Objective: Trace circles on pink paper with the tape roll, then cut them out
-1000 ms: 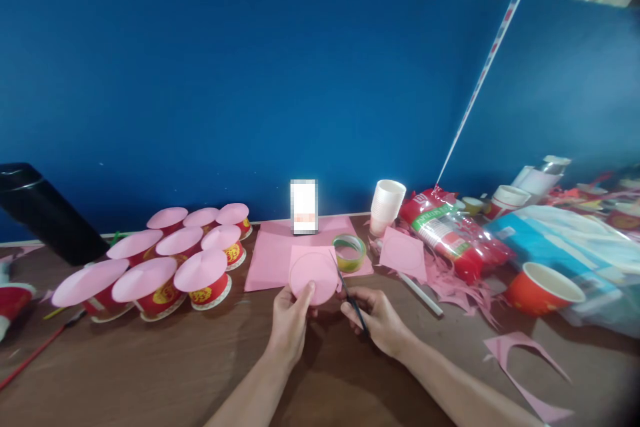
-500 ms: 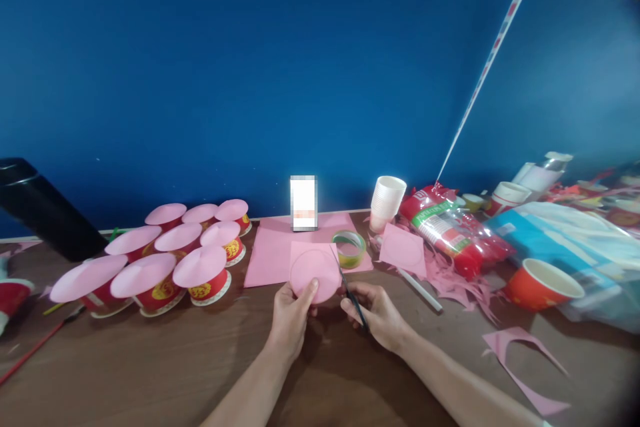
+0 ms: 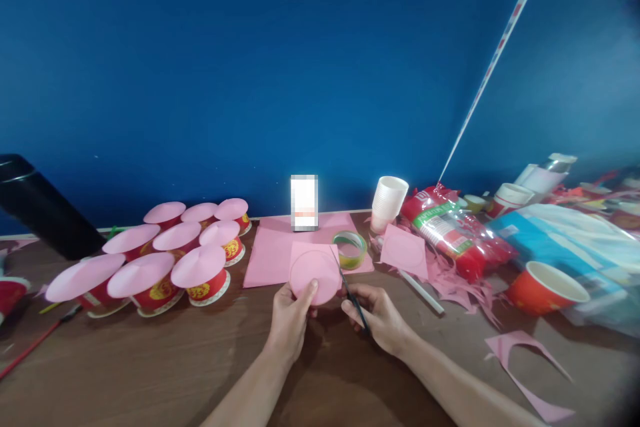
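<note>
My left hand (image 3: pixel 291 320) pinches the lower edge of a pink paper piece (image 3: pixel 315 273) whose bottom is cut round and whose top is still square. My right hand (image 3: pixel 380 315) is closed on black scissors (image 3: pixel 350 293), and their blades meet the paper's right edge. Both hands hover just above the brown table (image 3: pixel 150 367), near its middle. Behind the paper lies a larger pink sheet (image 3: pixel 270 253).
Several upturned red cups with pink paper cones (image 3: pixel 150 260) stand at the left. A tape roll (image 3: pixel 350 248), white cup stack (image 3: pixel 387 203), red cup pack (image 3: pixel 455 230), orange bowl (image 3: pixel 543 287) and pink scraps (image 3: pixel 525 367) crowd the right. A phone (image 3: pixel 304 202) leans on the blue wall.
Hands, paper and scissors hold nearly the same pose; only the camera view has shifted slightly.
</note>
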A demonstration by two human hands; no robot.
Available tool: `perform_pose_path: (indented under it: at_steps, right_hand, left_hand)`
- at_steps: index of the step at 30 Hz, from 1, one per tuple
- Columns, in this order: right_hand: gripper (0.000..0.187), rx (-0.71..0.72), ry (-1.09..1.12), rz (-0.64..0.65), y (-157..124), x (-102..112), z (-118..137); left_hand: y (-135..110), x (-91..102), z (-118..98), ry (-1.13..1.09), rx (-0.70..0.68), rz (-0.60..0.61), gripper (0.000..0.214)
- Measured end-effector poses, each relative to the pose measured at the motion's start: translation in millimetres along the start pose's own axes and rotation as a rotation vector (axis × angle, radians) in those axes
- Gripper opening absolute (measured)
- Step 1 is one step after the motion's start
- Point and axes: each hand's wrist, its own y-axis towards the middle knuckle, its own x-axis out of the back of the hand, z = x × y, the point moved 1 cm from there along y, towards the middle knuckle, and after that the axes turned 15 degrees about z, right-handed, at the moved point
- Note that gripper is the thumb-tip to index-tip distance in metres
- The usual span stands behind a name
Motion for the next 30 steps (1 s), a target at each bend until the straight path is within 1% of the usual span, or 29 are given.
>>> perform_pose_path:
  at_steps: [7,12,22,30]
  right_hand:
    - [0.039,0.008,-0.042,-0.008,0.8,1.1,-3.2]
    - [0.04,0.0,-0.038,-0.009,0.5,0.9,-2.5]
    - [0.042,0.001,-0.027,-0.003,0.2,-0.1,-1.0]
    - [0.037,-0.004,-0.026,-0.003,0.4,0.0,-5.0]
  left_hand:
    - [0.0,1.5,1.0,-0.001,-0.008,-0.01,0.032]
    - [0.2,2.2,2.5,0.007,-0.018,0.001,0.03]
    - [0.4,1.1,1.2,-0.001,-0.023,-0.018,0.034]
    - [0.7,2.6,3.3,-0.006,-0.018,-0.015,0.032]
